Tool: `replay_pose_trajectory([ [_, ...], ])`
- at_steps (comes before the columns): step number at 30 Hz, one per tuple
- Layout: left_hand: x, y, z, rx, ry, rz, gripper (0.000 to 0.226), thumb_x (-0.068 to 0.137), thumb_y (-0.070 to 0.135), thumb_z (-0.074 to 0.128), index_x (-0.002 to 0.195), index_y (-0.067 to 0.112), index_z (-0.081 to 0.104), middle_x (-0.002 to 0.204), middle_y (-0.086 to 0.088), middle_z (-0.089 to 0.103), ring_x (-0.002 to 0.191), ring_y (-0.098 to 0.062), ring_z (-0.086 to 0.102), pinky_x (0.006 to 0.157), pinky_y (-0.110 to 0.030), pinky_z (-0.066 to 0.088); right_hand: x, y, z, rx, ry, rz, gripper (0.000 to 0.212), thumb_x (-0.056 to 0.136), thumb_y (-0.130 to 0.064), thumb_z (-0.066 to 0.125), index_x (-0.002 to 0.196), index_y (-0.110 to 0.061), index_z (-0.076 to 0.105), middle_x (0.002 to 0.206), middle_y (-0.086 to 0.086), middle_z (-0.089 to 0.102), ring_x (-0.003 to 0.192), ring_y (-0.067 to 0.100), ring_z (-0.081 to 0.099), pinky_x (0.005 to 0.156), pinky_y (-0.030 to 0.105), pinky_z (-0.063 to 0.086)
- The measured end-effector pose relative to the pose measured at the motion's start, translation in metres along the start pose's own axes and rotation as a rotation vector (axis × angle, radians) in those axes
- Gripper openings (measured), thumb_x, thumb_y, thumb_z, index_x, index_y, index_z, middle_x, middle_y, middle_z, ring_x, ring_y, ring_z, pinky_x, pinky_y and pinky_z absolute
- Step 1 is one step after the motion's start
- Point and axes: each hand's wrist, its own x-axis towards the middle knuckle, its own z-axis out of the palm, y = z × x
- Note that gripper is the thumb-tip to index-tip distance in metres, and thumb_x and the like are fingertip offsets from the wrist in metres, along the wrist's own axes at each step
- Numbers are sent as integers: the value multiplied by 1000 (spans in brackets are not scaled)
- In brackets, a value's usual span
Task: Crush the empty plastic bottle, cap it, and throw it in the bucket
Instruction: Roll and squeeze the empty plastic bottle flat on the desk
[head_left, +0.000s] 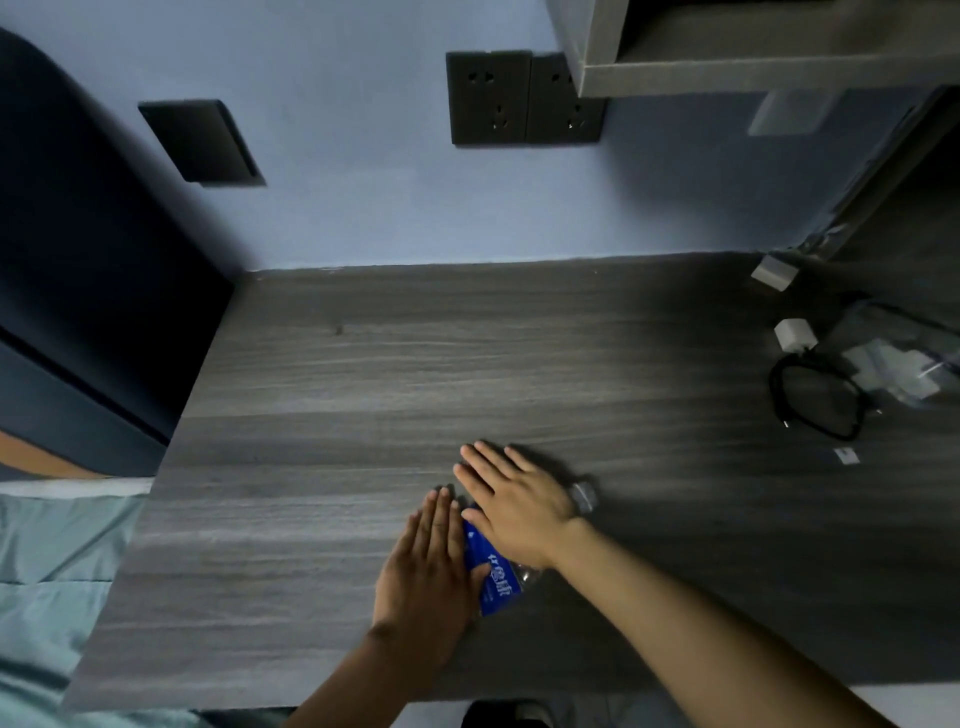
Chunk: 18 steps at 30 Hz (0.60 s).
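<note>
Low in the middle of the frame, the plastic bottle (491, 577) lies on its side on the grey wooden desk (363, 374). The left hand (428, 577) and right hand (514, 506) lie flat on it, fingers straight and gripping nothing, probably to press it flat. Its neck (584, 496) shows just right of the right hand; I cannot tell whether a cap is on. The bottle looks empty. No bucket is visible.

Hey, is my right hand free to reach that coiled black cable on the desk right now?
Probably yes. The desk between the right hand and the black cable looks bare, so nothing blocks the way. But that hand lies flat on the bottle and would have to lift off it.
</note>
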Motion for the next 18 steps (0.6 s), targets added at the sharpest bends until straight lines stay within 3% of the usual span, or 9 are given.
replay_pose_trajectory([
  [11, 2, -5, 6, -131, 32, 10, 65, 92, 52, 1, 133, 10, -25, 142, -7, -33, 131, -20, -33, 110, -32, -21, 7, 3, 16, -24, 98, -21, 59, 92, -45, 8, 143, -18, -7, 149, 1, -18, 138, 18, -20, 114, 39, -10],
  [14, 1, -10, 2, -200, 45, 11, 65, 92, 54, 3, 134, 14, -25, 143, -3, -33, 131, -18, -34, 103, -22, -37, 5, 4, 12, 10, 96, -8, 59, 93, -45, 8, 143, -17, -7, 155, 2, -11, 142, 18, -16, 116, 39, -6],
  [18, 2, -3, 4, -75, 59, 38, 76, 77, 58, -19, 133, 7, -24, 145, -10, -32, 131, -25, -34, 104, -31, -38, 4, 1, 13, -40, 106, -11, 58, 93, -43, 8, 142, -17, -9, 148, 2, -20, 137, 20, -23, 112, 41, -14],
])
